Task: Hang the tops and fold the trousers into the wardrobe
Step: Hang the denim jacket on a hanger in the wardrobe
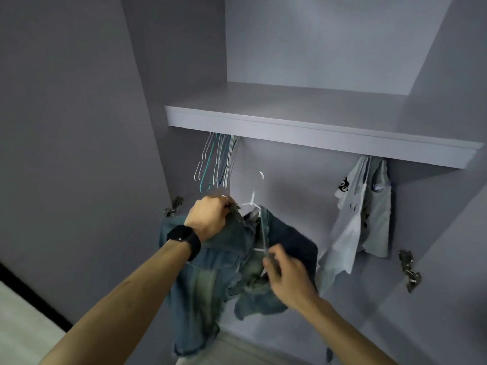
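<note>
A faded blue denim jacket (210,280) hangs in mid-air in front of the open grey wardrobe. A white wire hanger (257,204) sticks up out of its collar, its hook free below the shelf. My left hand (208,217), with a black watch on the wrist, grips the jacket's collar on the left. My right hand (287,277) pinches the lower end of the hanger and the denim beside it. The rail itself is hidden behind the shelf's front edge.
Several empty wire hangers (216,164) hang bunched at the left under the wardrobe shelf (316,130). Two pale tops (363,212) hang at the right. Metal door hinges (409,270) jut out on the right side, another hinge (174,205) at the left.
</note>
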Available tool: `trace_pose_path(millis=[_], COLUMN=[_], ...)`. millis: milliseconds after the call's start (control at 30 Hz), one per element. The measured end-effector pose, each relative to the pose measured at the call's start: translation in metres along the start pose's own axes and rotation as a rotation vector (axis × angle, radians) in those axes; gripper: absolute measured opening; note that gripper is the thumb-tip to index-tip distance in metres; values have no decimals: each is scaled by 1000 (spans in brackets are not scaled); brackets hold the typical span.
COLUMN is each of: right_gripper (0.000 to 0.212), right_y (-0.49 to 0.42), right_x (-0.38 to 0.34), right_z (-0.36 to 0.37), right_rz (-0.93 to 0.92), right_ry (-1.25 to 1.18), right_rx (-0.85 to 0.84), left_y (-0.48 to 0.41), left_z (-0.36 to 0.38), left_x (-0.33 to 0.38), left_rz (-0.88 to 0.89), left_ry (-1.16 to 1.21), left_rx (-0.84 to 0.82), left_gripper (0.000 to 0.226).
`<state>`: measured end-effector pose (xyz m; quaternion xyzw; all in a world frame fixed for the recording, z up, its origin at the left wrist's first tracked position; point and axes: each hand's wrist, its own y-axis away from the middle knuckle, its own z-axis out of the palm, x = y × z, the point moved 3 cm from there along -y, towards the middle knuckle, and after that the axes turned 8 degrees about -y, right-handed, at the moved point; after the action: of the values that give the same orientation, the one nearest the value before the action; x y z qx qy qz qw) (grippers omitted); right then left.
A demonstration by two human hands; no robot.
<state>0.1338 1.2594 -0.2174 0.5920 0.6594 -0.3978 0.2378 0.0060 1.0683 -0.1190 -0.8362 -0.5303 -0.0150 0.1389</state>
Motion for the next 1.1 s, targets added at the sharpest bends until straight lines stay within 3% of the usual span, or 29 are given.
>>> trace_pose_path(millis=[67,200,267,367,500,633,733,800,900,1000,1100], right_gripper=[17,31,43,24,23,24,18,15,13,12,19], right_y=[3,-43,-69,-90,-92,-90,-86,-85,-86,-90,-96], right_x=[5,3,-5,-15,-19,-25,-31,-32,-42,-44,-36], right_z=[7,-57,-74,-65,-56,-47,-48,-47,-36,-35,-49], right_rz=[18,-84,-52,-93,-60,-271,-419,-452,-478,-442,-347], right_ry=[-62,42,101,240,171,361,438,468,473,398,355], right_rx=[-189,270,122,-151,-131,2,134,200,233,146,2], left_y=[11,29,32,33,40,55,66,59,34,19,22], left_z=[1,-12,-19,-23,-21,-20,-17,-18,-18,-14,-3], left_x=[14,9,2,-8,-29,-34,-33,-30,-7,9,14], left_rz=[137,276,300,260,191,114,147,90,-19,-86,-37], left_ry=[-23,16,-9,36,108,293,324,363,309,239,61], left_rx=[51,255,300,303,297,366,212,60,-40,84,113], left_gripper=[29,23,23,24,27,29,27,35,45,13,13])
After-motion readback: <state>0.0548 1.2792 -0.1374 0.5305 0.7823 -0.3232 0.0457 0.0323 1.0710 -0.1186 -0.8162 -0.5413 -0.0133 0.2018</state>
